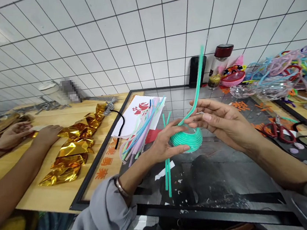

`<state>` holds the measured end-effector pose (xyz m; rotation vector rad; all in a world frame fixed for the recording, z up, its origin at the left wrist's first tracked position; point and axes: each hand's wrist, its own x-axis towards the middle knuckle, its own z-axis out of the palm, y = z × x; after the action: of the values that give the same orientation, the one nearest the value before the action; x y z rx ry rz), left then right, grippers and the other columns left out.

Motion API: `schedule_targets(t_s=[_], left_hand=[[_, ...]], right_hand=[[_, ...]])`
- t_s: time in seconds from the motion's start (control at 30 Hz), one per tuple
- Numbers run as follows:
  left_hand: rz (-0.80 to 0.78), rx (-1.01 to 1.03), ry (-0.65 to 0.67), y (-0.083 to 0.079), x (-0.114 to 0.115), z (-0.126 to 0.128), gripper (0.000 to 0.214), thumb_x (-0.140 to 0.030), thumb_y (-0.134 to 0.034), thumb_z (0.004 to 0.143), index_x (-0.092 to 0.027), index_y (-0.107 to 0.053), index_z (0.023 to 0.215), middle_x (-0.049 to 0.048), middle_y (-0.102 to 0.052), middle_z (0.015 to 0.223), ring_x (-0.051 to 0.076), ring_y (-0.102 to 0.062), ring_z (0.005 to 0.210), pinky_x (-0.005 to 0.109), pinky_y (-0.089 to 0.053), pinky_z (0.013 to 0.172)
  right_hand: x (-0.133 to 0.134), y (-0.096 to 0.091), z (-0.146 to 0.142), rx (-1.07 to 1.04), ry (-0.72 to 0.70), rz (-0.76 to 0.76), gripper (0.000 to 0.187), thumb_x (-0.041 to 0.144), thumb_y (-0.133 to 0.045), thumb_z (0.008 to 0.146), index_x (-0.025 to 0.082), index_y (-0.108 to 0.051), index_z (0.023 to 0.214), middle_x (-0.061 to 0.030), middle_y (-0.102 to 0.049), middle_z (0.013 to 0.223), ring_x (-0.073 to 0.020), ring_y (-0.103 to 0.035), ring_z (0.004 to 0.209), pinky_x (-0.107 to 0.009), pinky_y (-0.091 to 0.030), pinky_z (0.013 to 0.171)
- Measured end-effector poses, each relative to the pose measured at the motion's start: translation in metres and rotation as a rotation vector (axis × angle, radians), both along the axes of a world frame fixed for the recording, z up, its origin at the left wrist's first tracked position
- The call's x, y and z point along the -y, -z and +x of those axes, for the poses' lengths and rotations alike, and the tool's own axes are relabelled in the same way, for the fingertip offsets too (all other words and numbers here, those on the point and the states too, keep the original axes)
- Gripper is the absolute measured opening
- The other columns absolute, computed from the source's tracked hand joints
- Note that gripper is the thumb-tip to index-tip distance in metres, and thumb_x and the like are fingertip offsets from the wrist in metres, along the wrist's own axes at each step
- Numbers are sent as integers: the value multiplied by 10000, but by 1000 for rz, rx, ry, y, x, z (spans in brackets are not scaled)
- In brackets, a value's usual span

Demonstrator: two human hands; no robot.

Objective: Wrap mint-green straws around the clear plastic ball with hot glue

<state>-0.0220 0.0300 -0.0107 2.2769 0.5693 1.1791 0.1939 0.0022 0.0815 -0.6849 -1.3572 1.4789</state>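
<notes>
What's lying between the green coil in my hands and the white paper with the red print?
Head view: a fanned bundle of pastel straws lies between the green coil and the white paper, partly overlapping the paper, beside the left hand.

The coil (186, 140) sits in the middle, over the glass top (222, 181), between the left hand (165, 142) and the right hand (220, 120). A strand (198, 80) goes up from it. Loose straws (141, 129) lie just left, on a paper (139, 113). Two straws (167, 172) lie near, below the coil. Scissors (278, 131) lie to the right. A jar (218, 67) stands far, by the wall. Foil (72, 148) lies far left, by another person's hands (28, 134).
</notes>
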Motion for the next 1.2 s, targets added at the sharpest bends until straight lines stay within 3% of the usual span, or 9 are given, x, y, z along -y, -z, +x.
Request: schedule_targets(t_s=[0.13, 0.23, 0.33, 0.4, 0.57, 0.67, 0.87, 1.0, 1.2], left_hand=[[-28, -17, 2, 2, 0, -2, 697, -362, -768, 836, -296, -442, 1448, 132, -562, 1469, 314, -513, 1395, 518, -417, 1152], [-100, -37, -41, 3, 3, -4, 744, -371, -771, 830, -309, -406, 1475, 132, -539, 1497, 319, -515, 1394, 529, -404, 1165], [-130, -64, -70, 2, 6, -4, 785, -356, -778, 821, -293, -381, 1496, 131, -533, 1503, 319, -526, 1381, 525, -407, 1172], [-161, -55, -88, 2, 7, -3, 809, -360, -787, 808, -288, -377, 1501, 128, -538, 1498, 319, -536, 1370, 511, -421, 1166], [-168, -28, -94, 5, 7, -2, 827, -367, -801, 783, -289, -389, 1496, 126, -554, 1486, 326, -554, 1353, 501, -439, 1152], [-157, -18, -100, 4, 8, -2, 834, -384, -804, 779, -280, -386, 1493, 135, -555, 1482, 323, -562, 1344, 501, -443, 1146], [-177, -44, -114, -4, 11, 1, 829, -405, -814, 765, -263, -404, 1472, 138, -561, 1467, 320, -568, 1333, 492, -453, 1137], [-171, -27, -101, -5, 11, 2, 842, -400, -815, 766, -272, -389, 1481, 130, -555, 1472, 315, -565, 1334, 483, -449, 1141], [-187, -27, -90, -4, 10, 2, 848, -392, -817, 767, -290, -376, 1484, 127, -544, 1481, 323, -553, 1346, 501, -441, 1146]], right_hand=[[-11, 3, 7, 63, -3, 53, 383, 390, -780, 798, 247, -706, 1146, -52, -755, 1062, -203, -739, 960, -362, -606, 854], [-33, 14, 26, 267, 261, 176, 340, 398, -738, 812, 217, -710, 1098, -50, -762, 990, -194, -726, 897, -370, -589, 842], [-55, 28, 55, 820, 618, 300, 325, 347, -571, 891, 145, -684, 1118, -107, -754, 1055, -216, -710, 936, -359, -574, 808], [-61, 35, 72, 1241, 695, 285, 342, 310, -472, 925, 134, -673, 1137, -129, -747, 1084, -233, -704, 987, -364, -553, 841], [-55, 46, 86, 1606, 662, 182, 379, 442, -570, 870, 109, -696, 1002, -232, -713, 1096, -383, -685, 1050, -462, -522, 820], [-54, 53, 82, 1748, 603, 115, 394, 465, -655, 806, 107, -699, 967, -251, -702, 1119, -402, -675, 1087, -474, -512, 849], [-60, 58, 85, 1780, 546, 25, 313, 452, -606, 806, 176, -727, 887, -164, -750, 904, -356, -719, 885, -385, -493, 653], [-62, 45, 91, 1620, 646, 14, 252, 451, -592, 759, 214, -672, 728, -88, -694, 693, -311, -691, 744, -347, -427, 581], [-42, 33, 74, 1174, 933, 300, 377, 477, -633, 656, 202, -640, 914, -95, -731, 850, -293, -684, 789, -380, -495, 661]])
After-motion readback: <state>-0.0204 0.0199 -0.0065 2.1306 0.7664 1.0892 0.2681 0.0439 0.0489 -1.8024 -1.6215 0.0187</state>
